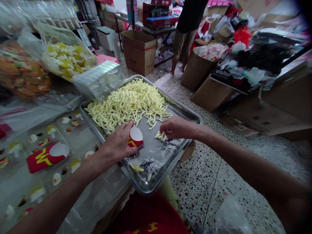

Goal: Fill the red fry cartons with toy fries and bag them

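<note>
My left hand [122,139] grips a red fry carton [135,138] with a white inside, held low over the metal tray [151,152]. Across the tray, the fingers of my right hand [174,127] are bent down together at a small cluster of pale yellow fry-shaped sticks [161,136]; whether any are pinched is hidden. A big heap of the same sticks [136,100] fills the far half of the tray. White powder and a few broken bits lie in the near corner.
Left of the tray, another red carton [47,157] lies on clear plastic trays holding small food-shaped pieces. Bags of yellow-white pieces [65,58] and a stack of clear boxes [99,78] stand behind. Cardboard boxes [138,52] and a standing person [186,32] are farther off.
</note>
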`<state>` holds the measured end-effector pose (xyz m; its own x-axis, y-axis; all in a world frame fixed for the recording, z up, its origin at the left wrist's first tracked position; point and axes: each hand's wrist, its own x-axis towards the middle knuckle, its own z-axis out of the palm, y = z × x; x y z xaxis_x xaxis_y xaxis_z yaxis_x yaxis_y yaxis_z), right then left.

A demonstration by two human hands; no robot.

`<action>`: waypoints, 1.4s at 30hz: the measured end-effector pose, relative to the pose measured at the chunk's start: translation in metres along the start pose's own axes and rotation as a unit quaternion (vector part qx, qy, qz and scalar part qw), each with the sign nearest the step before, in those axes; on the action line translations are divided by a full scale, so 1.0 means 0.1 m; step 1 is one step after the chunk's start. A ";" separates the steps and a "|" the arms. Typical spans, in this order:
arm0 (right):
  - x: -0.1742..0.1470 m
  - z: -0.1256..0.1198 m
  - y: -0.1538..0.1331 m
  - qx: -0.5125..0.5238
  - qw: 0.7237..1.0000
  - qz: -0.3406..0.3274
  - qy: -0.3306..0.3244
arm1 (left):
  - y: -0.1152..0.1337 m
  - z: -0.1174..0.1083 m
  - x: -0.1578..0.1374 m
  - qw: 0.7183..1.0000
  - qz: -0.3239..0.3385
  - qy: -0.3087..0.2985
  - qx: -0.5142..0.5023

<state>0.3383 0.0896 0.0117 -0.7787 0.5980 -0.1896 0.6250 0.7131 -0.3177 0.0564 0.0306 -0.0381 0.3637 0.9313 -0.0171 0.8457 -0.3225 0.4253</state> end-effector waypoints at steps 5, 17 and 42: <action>0.00 0.16 -0.11 -0.087 0.994 -0.027 -0.060 | 0.19 0.04 0.12 0.999 -0.013 -0.026 0.034; 0.23 0.39 -0.12 0.047 0.982 0.175 0.048 | 0.35 0.21 0.20 0.992 -0.005 -0.108 0.058; 0.31 0.33 -0.49 0.290 0.910 0.149 0.258 | 0.11 0.26 0.02 0.972 0.065 0.088 -0.209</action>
<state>0.2815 0.0609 -0.0088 -0.3563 0.9320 0.0660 0.5542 0.2677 -0.7881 0.0767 0.0248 -0.0565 0.3537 0.9137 0.2001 0.5515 -0.3765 0.7444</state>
